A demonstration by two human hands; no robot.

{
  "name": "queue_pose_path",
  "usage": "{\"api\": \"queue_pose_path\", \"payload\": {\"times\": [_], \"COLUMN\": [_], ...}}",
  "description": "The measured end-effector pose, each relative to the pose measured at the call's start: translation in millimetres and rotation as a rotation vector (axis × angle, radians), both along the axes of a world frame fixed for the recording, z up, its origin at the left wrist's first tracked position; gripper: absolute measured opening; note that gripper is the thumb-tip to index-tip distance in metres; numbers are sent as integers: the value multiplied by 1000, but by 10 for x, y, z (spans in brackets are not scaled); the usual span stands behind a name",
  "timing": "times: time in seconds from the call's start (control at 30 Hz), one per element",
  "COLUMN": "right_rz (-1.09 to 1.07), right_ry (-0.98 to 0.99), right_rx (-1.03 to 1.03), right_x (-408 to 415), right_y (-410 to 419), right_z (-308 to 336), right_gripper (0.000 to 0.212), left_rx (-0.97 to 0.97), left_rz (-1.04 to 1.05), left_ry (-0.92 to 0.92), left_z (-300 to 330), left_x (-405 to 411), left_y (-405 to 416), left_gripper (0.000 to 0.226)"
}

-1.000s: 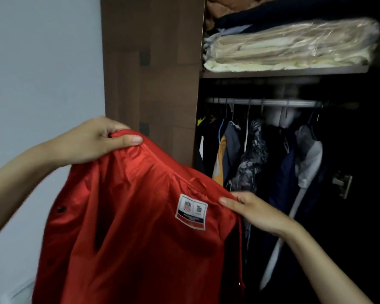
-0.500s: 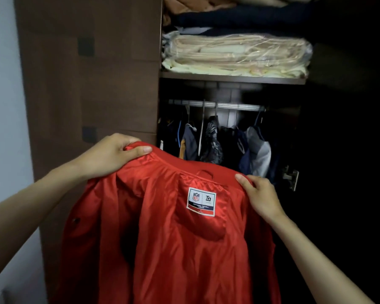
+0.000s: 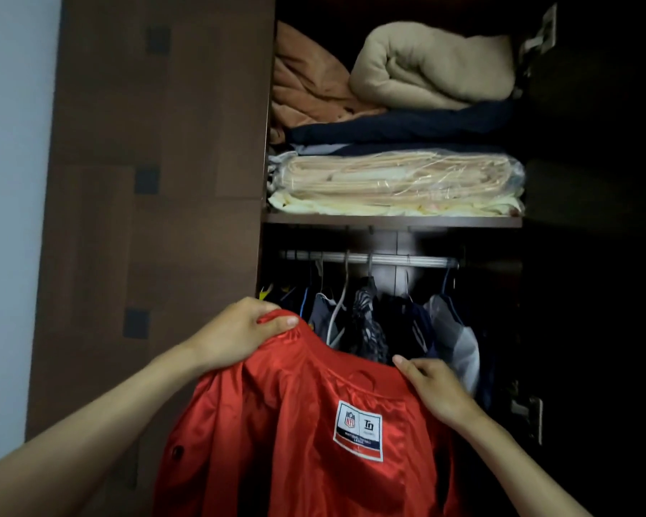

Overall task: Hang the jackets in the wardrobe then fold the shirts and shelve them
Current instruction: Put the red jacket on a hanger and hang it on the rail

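Both hands (image 3: 235, 337) (image 3: 439, 389) gripping jacket (image 3: 295, 423) shoulders.

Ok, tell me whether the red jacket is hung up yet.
Not hung. The left hand and right hand hold the jacket up by its shoulders, below the rail; no hanger visible in it.

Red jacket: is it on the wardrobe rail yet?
No, the red jacket is held up by the left hand and right hand, below the rail.

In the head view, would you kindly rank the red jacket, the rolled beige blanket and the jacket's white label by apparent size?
1. red jacket, though it is nearest the camera
2. rolled beige blanket
3. white label
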State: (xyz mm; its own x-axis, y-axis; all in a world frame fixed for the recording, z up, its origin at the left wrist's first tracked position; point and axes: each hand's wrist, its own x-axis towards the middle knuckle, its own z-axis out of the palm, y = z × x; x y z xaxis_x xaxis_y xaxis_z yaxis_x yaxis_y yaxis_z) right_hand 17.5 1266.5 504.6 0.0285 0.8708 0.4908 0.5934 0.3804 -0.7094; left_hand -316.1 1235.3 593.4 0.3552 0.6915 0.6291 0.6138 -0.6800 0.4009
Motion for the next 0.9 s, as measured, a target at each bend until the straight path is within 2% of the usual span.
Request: {"api": "queue_pose_path", "payload": {"times": [0.17,0.3,0.43,0.5,0.63,0.7,0.8,0.9], "right_rz": [53,36,-82,-117,-272,-294,-239,-117], "right_ry": [-68,7,20,5,-226,-259,-214,-34], "right_rx": [-181,-196,-186,-203,-168,-162,-232,-285], "right_x": [-192,-437,-706,-823,-1022,-1105,-1140,-1129], "right_y": [387,703,1019,1125,1251,1244,1247,1307], "right_z": [184,369,514,568,642,651,629,582], "right_gripper": [67,63,79,74,63,52,40,36], "left_rx": [25,7,-20,-8,-36,-44,-69,-96], "left_rz": [-6,-1,13,28,50,68,101,128], "left_ry": [59,113,192,216,212,217,238,245], "left_z": [172,285,250,208,125,78,0,-60], "left_x": [219,352,432,445,442,408,310,216], "left_y": [100,179,238,255,224,200,170,136], "left_gripper": [42,38,43,46,46,47,49,46]}}
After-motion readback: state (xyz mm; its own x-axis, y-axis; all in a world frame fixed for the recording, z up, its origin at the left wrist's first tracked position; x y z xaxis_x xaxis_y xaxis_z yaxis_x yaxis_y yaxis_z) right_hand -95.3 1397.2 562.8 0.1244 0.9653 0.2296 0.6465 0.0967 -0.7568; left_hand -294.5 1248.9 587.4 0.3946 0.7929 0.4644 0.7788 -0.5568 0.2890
